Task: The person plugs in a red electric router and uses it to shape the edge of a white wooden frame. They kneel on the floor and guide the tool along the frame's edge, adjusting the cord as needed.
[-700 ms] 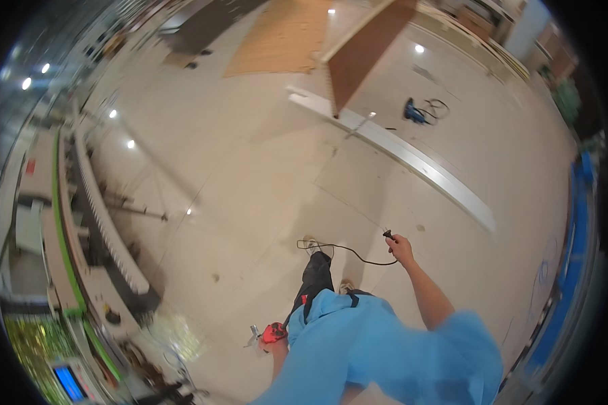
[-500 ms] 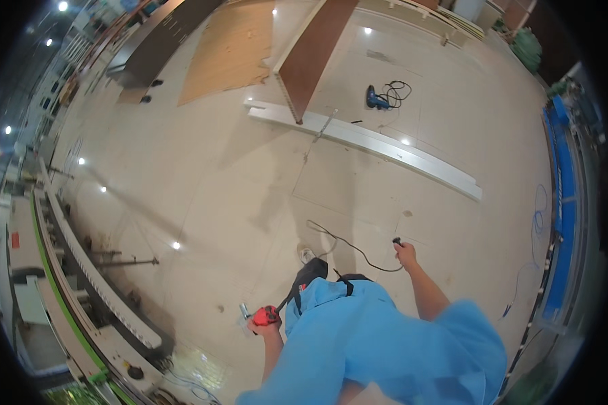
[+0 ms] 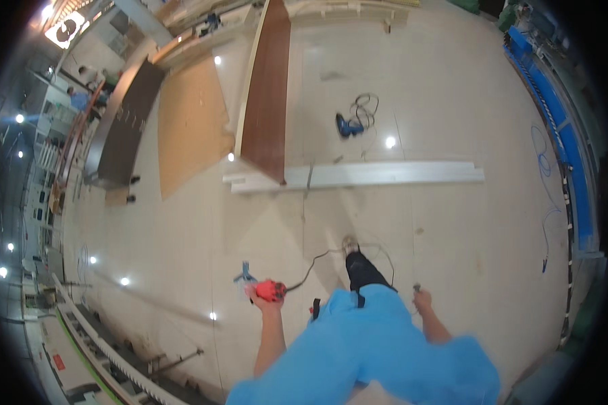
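Left hand [image 3: 262,297] closed round red power tool [image 3: 271,291], low over floor [image 3: 182,236]. Right hand [image 3: 422,301] pinching small dark thing, grip unclear, can't tell what. We keep trailing cord [image 3: 317,260] clear of foot [image 3: 350,244], tool pointed away from leg.
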A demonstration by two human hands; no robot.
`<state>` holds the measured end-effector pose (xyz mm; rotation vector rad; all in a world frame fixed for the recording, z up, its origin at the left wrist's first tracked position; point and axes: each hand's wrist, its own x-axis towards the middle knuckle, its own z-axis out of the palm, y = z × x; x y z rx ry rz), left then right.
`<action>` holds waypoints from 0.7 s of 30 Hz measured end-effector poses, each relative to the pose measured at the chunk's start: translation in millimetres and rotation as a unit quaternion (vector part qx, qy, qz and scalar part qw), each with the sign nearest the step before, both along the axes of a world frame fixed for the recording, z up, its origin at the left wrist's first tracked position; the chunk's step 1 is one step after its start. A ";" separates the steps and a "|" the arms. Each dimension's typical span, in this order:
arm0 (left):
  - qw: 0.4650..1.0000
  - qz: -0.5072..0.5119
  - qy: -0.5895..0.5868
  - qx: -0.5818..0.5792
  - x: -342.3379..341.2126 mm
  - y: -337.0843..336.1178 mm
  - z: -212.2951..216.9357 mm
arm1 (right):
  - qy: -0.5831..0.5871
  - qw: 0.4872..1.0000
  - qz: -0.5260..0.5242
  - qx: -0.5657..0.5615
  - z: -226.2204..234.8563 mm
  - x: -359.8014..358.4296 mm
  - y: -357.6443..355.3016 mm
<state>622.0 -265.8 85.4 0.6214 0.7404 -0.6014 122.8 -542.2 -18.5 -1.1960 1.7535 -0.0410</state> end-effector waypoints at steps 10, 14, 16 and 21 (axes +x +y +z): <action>0.998 0.023 -0.011 -0.052 67.0 -108.3 29.5 | -0.098 0.991 0.050 -0.076 22.2 202.9 -214.3; 0.993 0.063 -0.066 -0.073 103.9 -92.1 45.2 | -0.108 0.988 0.077 -0.077 51.5 300.2 -288.8; 0.989 0.066 -0.090 -0.093 129.1 -70.8 51.7 | -0.099 0.988 0.104 -0.052 70.6 345.6 -301.9; 0.978 0.070 -0.186 -0.067 199.6 10.0 74.7 | -0.125 0.961 0.245 0.037 119.3 482.9 -229.6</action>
